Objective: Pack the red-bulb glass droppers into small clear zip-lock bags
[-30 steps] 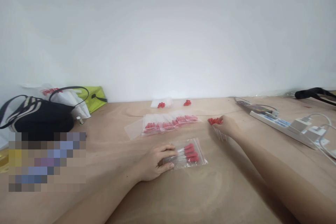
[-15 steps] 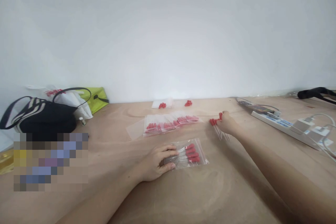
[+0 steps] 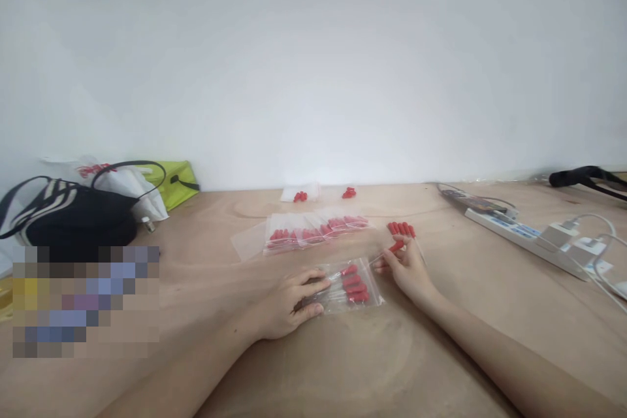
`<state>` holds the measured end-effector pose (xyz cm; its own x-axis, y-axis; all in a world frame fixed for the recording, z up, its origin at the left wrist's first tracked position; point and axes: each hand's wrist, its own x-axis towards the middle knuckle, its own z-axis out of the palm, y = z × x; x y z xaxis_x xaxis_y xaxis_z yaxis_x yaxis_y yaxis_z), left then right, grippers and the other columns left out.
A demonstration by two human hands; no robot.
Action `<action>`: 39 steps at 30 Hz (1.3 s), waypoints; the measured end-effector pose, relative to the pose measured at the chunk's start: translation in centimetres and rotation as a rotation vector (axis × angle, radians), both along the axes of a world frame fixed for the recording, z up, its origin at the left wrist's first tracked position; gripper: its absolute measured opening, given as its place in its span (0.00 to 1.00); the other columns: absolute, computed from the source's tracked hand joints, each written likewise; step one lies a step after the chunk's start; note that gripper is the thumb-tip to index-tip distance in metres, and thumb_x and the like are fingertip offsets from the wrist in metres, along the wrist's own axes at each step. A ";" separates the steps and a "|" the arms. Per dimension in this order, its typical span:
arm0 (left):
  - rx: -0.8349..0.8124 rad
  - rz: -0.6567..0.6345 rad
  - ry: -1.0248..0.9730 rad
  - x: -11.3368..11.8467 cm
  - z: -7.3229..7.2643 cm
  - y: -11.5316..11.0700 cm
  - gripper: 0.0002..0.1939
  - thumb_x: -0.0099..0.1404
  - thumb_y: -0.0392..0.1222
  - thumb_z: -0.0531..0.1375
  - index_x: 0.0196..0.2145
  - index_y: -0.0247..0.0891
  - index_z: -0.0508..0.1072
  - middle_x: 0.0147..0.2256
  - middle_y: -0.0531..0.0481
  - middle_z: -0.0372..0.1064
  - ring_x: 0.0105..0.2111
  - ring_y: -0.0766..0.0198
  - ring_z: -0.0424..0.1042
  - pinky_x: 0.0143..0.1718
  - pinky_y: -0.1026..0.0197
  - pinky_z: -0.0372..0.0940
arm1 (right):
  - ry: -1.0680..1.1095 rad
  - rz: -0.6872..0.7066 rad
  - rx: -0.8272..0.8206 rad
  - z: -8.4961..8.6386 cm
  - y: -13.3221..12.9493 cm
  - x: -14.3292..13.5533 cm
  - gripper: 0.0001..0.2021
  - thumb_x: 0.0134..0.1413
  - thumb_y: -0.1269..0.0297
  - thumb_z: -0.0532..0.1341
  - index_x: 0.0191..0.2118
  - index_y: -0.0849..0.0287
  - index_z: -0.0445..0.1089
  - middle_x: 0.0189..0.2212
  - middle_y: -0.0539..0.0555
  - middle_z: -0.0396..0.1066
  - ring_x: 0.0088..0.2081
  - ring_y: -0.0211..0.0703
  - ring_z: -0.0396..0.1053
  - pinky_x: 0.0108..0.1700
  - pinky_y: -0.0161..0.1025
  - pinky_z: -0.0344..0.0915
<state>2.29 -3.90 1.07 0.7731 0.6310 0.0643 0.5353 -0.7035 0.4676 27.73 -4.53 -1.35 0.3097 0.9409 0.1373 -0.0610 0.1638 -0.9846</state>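
My left hand (image 3: 296, 304) lies with fingers spread on the left part of a clear zip bag (image 3: 373, 284). Inside that bag are several red-handled tools (image 3: 354, 287) with thin clear shafts pointing left. Just right of the bag, my right hand (image 3: 404, 268) pinches a single red-handled tool (image 3: 396, 246), its shaft pointing left toward the bag. Behind my right hand a row of several more red-handled tools (image 3: 401, 229) rests on the table, their shafts partly hidden by the hand. Farther back is an overlapping row of filled zip bags (image 3: 313, 233).
Two groups of small red pieces (image 3: 300, 196) (image 3: 349, 192) lie near the wall, with clear bags. A white power strip (image 3: 519, 235) with chargers and a phone (image 3: 475, 201) stands right. A black bag (image 3: 81, 222) and a green bag (image 3: 181, 186) are at the left.
My right hand has moved left and nearer, bringing one red-handled tool away from the row toward the bag. My left hand stays on the bag. The whole view has shifted slightly.
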 end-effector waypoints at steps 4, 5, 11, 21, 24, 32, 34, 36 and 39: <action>-0.019 0.011 0.024 0.0 0.1 -0.1 0.21 0.63 0.46 0.50 0.55 0.50 0.56 0.57 0.50 0.50 0.56 0.54 0.49 0.55 0.49 0.47 | 0.000 0.031 -0.029 -0.2 -0.5 0.0 0.22 0.40 0.54 0.60 0.40 0.53 0.48 0.20 0.44 0.61 0.20 0.39 0.65 0.23 0.39 0.66; -0.019 0.011 0.028 0.0 0.2 -0.1 0.22 0.63 0.46 0.50 0.55 0.49 0.56 0.57 0.50 0.50 0.56 0.54 0.49 0.55 0.49 0.47 | 0.007 0.022 -0.034 -0.2 -0.5 0.0 0.22 0.40 0.55 0.60 0.39 0.53 0.49 0.20 0.44 0.61 0.20 0.39 0.65 0.23 0.39 0.66; -0.002 0.013 0.040 0.1 0.3 -0.1 0.22 0.63 0.45 0.51 0.55 0.48 0.57 0.56 0.50 0.51 0.56 0.54 0.50 0.55 0.49 0.48 | 0.092 -0.003 -0.070 -0.3 -0.7 -0.1 0.19 0.35 0.55 0.64 0.34 0.54 0.58 0.23 0.46 0.63 0.25 0.40 0.68 0.33 0.41 0.67; -0.009 0.057 0.009 0.2 0.7 -0.5 0.27 0.62 0.46 0.52 0.58 0.44 0.49 0.57 0.49 0.49 0.55 0.56 0.51 0.54 0.52 0.50 | -0.110 0.156 -0.110 -0.7 -0.7 -0.7 0.19 0.33 0.59 0.65 0.34 0.59 0.64 0.23 0.48 0.69 0.24 0.38 0.67 0.24 0.35 0.63; -0.013 0.066 0.012 0.2 0.8 -0.6 0.27 0.62 0.46 0.52 0.57 0.43 0.50 0.57 0.49 0.49 0.55 0.56 0.51 0.55 0.52 0.50 | -0.127 0.250 -0.093 -0.6 -0.9 -0.9 0.19 0.38 0.57 0.63 0.38 0.59 0.62 0.28 0.52 0.71 0.31 0.42 0.70 0.31 0.38 0.66; -0.008 0.066 0.009 0.0 0.6 -0.5 0.28 0.62 0.47 0.52 0.58 0.45 0.49 0.58 0.49 0.48 0.55 0.56 0.51 0.54 0.51 0.50 | -0.170 0.238 -0.021 -1.1 -0.4 -0.8 0.18 0.40 0.58 0.61 0.36 0.56 0.54 0.20 0.44 0.66 0.21 0.36 0.65 0.24 0.34 0.60; -0.004 0.056 0.007 0.2 0.8 -0.6 0.27 0.62 0.46 0.52 0.58 0.45 0.49 0.57 0.49 0.49 0.55 0.57 0.51 0.54 0.52 0.50 | -0.231 0.238 -0.017 -1.1 -0.4 -0.8 0.17 0.41 0.59 0.60 0.36 0.57 0.55 0.20 0.45 0.65 0.21 0.36 0.64 0.24 0.34 0.59; -0.002 0.044 0.008 0.3 1.0 -0.6 0.26 0.62 0.45 0.52 0.57 0.46 0.50 0.57 0.49 0.51 0.55 0.57 0.52 0.54 0.52 0.50 | -0.287 0.260 -0.007 -0.9 -0.4 -0.8 0.14 0.44 0.59 0.58 0.36 0.57 0.55 0.23 0.48 0.68 0.24 0.37 0.66 0.25 0.34 0.59; -0.002 0.028 0.014 0.4 1.0 -0.5 0.24 0.62 0.44 0.52 0.56 0.46 0.54 0.55 0.49 0.53 0.54 0.57 0.53 0.54 0.52 0.50 | -0.352 0.298 -0.005 -0.6 -0.5 -0.8 0.11 0.48 0.59 0.55 0.37 0.58 0.56 0.26 0.51 0.70 0.26 0.38 0.67 0.26 0.34 0.60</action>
<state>2.66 -4.38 2.05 0.7562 0.6523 0.0525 0.5610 -0.6875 0.4611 26.94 -5.05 -1.96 -0.0394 0.9827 0.1812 0.2338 0.1854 -0.9544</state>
